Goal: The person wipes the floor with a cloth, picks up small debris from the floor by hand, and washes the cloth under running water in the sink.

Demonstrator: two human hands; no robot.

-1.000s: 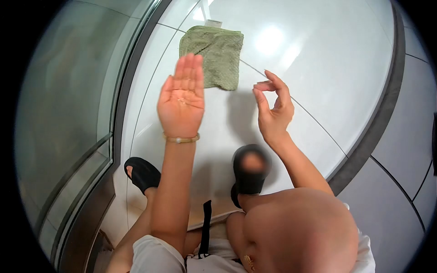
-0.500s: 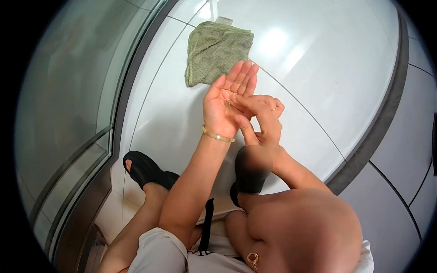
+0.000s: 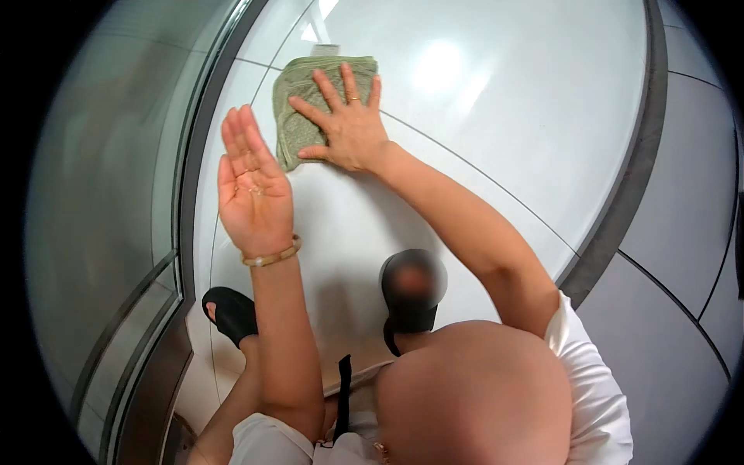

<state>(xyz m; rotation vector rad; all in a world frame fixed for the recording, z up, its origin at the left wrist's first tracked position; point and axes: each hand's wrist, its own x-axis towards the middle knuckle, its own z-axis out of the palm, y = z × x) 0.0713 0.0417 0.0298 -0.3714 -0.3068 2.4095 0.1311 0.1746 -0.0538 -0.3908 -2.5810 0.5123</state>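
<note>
My right hand (image 3: 349, 128) lies flat with spread fingers on a folded green cloth (image 3: 291, 128), which rests on the white tiled floor (image 3: 480, 186). A ring shows on one of its fingers. To the left of the cloth, my left hand (image 3: 254, 194) is held palm up with its fingers stretched out and close together. Something tiny and thin seems to lie in that palm, too small to name. A beaded bracelet (image 3: 271, 254) circles the left wrist.
A glass door or panel (image 3: 116, 155) in a dark frame runs along the left. My feet in black slippers (image 3: 232, 314) stand on the floor below my hands. A dark grey strip (image 3: 620, 225) borders the white tiles on the right, with grey tiles (image 3: 674, 232) beyond it.
My right hand has left the left palm, where its fingers were pinched, and now lies spread on the cloth. The left hand has shifted left, still palm up. The camera view has shifted slightly.
</note>
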